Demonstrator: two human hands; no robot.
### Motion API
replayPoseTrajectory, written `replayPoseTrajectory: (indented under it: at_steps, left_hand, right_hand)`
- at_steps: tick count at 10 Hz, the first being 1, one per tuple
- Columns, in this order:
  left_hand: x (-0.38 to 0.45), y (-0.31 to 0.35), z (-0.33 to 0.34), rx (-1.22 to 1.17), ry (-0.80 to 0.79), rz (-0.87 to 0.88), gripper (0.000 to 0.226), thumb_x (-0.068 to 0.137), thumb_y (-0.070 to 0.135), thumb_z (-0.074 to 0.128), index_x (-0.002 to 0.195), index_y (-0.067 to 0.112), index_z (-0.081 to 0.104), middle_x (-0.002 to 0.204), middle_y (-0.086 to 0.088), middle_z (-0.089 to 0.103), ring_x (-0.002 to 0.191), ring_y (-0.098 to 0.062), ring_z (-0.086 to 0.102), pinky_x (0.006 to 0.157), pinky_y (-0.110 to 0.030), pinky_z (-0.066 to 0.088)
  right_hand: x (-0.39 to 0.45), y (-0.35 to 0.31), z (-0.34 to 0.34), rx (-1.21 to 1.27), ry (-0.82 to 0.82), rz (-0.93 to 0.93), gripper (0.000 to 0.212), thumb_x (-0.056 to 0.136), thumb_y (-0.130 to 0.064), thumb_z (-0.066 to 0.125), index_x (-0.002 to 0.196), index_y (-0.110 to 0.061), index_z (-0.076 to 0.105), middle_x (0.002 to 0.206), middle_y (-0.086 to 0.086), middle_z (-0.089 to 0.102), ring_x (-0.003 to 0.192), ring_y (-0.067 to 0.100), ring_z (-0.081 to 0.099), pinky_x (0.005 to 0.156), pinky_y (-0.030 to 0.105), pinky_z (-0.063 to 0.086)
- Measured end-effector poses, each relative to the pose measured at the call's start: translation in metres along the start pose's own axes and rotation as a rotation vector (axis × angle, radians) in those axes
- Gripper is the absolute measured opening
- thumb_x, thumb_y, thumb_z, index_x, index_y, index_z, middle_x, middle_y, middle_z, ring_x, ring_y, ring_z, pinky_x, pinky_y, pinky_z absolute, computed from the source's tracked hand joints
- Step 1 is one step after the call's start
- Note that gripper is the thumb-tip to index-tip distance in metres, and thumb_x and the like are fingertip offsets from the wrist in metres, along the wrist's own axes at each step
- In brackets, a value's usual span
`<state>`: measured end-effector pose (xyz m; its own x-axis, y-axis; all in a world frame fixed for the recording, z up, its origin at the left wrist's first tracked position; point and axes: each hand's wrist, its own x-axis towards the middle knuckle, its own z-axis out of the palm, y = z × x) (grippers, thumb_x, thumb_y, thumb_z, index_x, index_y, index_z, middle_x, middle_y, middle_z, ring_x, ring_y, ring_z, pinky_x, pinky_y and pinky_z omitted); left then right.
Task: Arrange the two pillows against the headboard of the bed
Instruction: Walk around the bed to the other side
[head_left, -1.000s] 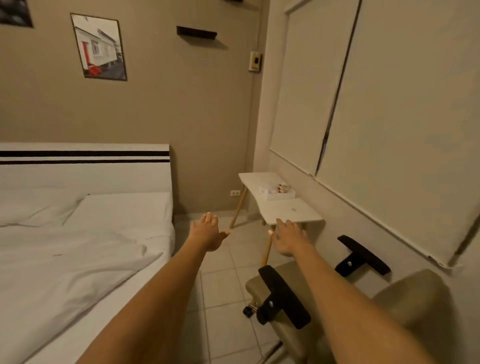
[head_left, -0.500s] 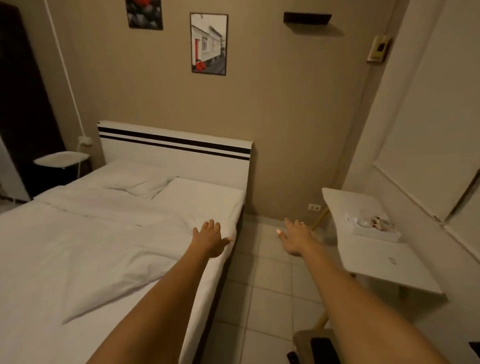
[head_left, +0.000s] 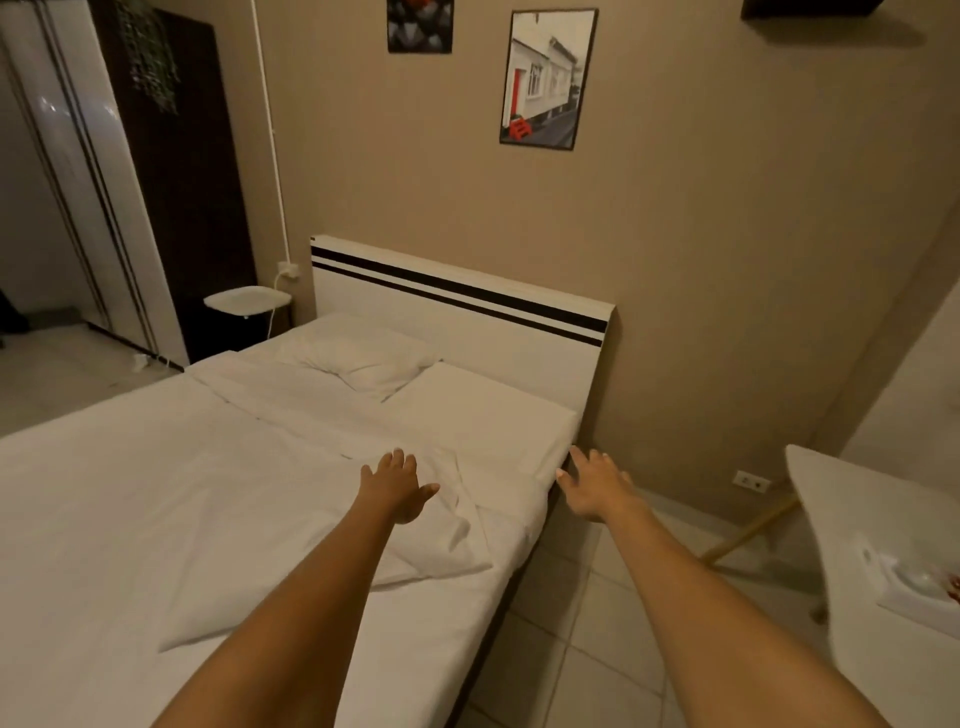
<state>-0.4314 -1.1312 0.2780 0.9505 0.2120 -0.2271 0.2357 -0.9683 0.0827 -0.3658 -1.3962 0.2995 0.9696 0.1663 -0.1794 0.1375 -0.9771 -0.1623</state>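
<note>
Both arms are swinging over toward the bed; left hand (head_left: 396, 486) and right hand (head_left: 592, 483) are spreading released, reaching for two pillows (head_left: 480, 415) lying flat by the headboard (head_left: 467, 317), neither propped yet

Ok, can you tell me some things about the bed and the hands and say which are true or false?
1. Both hands are open and hold nothing. True: the left hand and right hand are empty.
2. Two pillows are stacked one on the other. False: the crumpled pillow and flat pillow lie side by side.
3. The headboard has dark stripes. True.
4. The left hand is over the floor. False: it is over the white bedding.
</note>
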Motion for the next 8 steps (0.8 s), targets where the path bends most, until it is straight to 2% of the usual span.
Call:
replayPoseTrajectory:
  at_steps: [5, 8]
  left_hand:
    - [0.180, -0.025, -0.032, -0.011, -0.036, -0.156, 0.074, 0.100, 0.054, 0.023, 0.156, 0.007, 0.005, 0.164, -0.011, -0.001, 0.152, -0.027, 0.002, 0.121, -0.049, 0.011]
    - [0.270, -0.041, -0.018, -0.086, -0.060, -0.426, 0.074, 0.100, 0.054, 0.022, 0.155, 0.007, 0.007, 0.164, -0.011, 0.003, 0.152, -0.027, 0.005, 0.120, -0.049, 0.013]
  right_hand:
    - [0.219, -0.054, -0.014, -0.046, -0.069, -0.179, 0.064, 0.101, -0.050, 0.021, 0.156, -0.020, 0.006, 0.163, 0.011, 0.008, 0.151, 0.029, 0.006, 0.119, 0.049, 0.012]
    - [0.369, -0.090, -0.013, -0.142, -0.139, -0.392, 0.064, 0.102, -0.049, 0.019, 0.156, -0.018, 0.004, 0.163, 0.012, 0.006, 0.151, 0.029, 0.004, 0.120, 0.048, 0.010]
